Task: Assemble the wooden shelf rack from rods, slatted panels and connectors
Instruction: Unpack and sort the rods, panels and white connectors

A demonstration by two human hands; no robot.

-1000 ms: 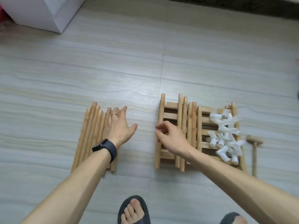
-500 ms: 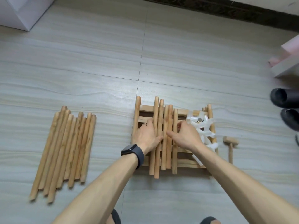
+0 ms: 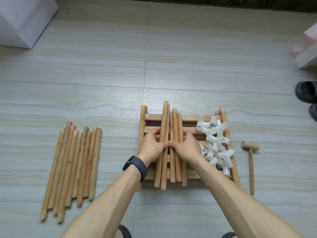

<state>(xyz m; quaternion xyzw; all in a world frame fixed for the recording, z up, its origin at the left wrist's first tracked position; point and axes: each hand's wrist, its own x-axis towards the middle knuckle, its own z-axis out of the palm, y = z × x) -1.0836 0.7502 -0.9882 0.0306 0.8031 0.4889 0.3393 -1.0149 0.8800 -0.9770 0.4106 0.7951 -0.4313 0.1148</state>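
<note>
Left hand (image 3: pixel 151 146) and right hand (image 3: pixel 186 148) curl their fingers round the rods (image 3: pixel 175 121) lying between them on the panels (image 3: pixel 188 117), connectors (image 3: pixel 216 145) just right of the right hand; best squeeze them together at mid-length and lift level, so none rolls into the connectors.

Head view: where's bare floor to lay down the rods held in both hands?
Free: the floor strip between the laid-out rod pile and the slatted panels; also the wide floor beyond the panels, toward the white box. Crowded: the panels' top, with held rods, left hand, right hand and white connectors; mallet close on its right.
</note>
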